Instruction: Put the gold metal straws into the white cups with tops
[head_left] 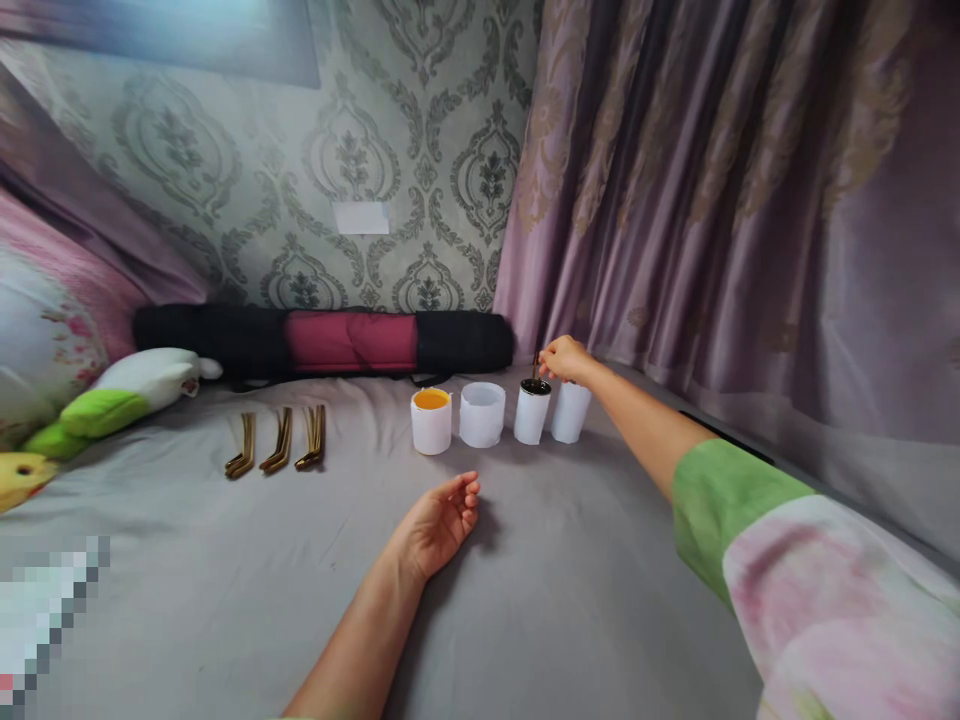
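Several white cups stand in a row on the grey sheet: one with orange liquid [431,420], an empty-looking one [481,413], one with dark liquid [532,411] and a last one [571,411] partly behind my hand. My right hand [564,359] is pinched on a thin metal straw standing in the dark cup. My left hand [439,523] rests on the sheet in front of the cups, fingers loosely curled and empty. Three gold bent straws [279,443] lie to the left.
A black and red rolled bag [322,340] lies along the patterned wall. A green and white plush toy [124,390] and a floral pillow [37,330] sit at the left. Purple curtains [720,200] hang on the right.
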